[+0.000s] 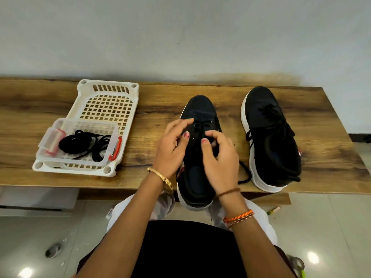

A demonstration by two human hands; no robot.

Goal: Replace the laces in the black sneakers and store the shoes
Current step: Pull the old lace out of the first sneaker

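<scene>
On the left of the wooden tabletop [200, 93] lies a white slotted basket [104, 105], and in its near end sits a clear lidless box [50, 137] with red clips holding a coil of black laces [84, 143]. At centre, one black sneaker [200, 109] with a white sole points toward the wall, its heel overhanging the near edge. The left hand [172, 145] rests on the shoe's left side, fingers loosely curled; whether it holds a lace cannot be told. The right hand [220, 155] has its fingers pinched together on the black lace [200, 125] over the eyelets. To the right stands the second sneaker [271, 137], laced, loose ends trailing.
</scene>
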